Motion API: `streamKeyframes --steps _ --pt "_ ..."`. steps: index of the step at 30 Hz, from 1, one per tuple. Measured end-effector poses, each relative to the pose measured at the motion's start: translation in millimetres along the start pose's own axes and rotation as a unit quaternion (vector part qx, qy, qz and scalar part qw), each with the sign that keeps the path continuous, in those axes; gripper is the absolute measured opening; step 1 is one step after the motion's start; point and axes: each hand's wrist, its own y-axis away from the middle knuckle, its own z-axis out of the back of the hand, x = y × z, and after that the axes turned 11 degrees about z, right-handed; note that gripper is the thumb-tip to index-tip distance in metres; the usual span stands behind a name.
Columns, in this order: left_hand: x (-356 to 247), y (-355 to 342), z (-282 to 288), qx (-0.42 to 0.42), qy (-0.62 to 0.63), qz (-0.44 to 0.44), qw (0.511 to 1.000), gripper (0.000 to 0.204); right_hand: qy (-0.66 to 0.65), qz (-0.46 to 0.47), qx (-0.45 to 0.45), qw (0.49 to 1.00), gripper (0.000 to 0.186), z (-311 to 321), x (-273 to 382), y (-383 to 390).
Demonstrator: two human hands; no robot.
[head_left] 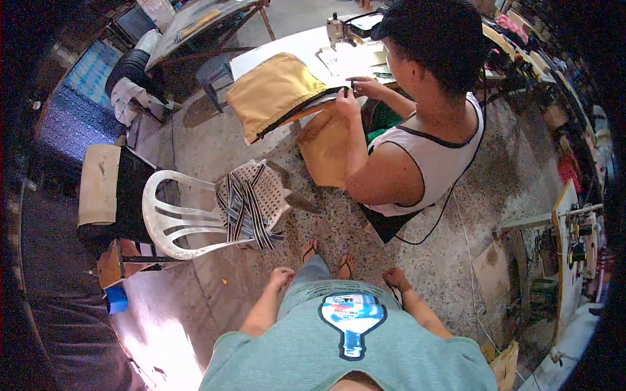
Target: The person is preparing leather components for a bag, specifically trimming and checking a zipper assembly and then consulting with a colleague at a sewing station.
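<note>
My left hand (282, 277) hangs beside my left leg, loosely curled with nothing in it. My right hand (396, 278) hangs on the other side, also empty, its fingers relaxed. Ahead, a co-worker (424, 143) in a white tank top sits at a sewing table (257, 53), both hands (352, 91) on a mustard fabric piece (261, 91) with a dark zipper edge. A sewing machine (342, 32) stands beyond those hands. Another mustard piece (323, 153) hangs below. Nearest my left hand is a white plastic chair (166, 195) with striped straps (244, 208) draped over its seat.
At left are a dark stand with a beige pad (98, 182), blue patterned cloth (75, 124) and another table (182, 23). A dark stool (215, 81) stands by the sewing table. At right are a machine board (564, 254), cluttered shelving (541, 58) and cables (469, 260) along the floor (430, 274).
</note>
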Motion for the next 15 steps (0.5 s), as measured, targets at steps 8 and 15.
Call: streamKeyframes --steps 8,15 --pt "8 -18 -1 0.025 -0.010 -0.013 1.000 0.009 0.059 -0.027 0.027 0.998 0.033 -12 -13 -2" --pt "15 -36 1 0.048 -0.007 -0.024 0.999 0.011 -0.081 -0.012 -0.066 0.994 0.033 -5 -1 6"
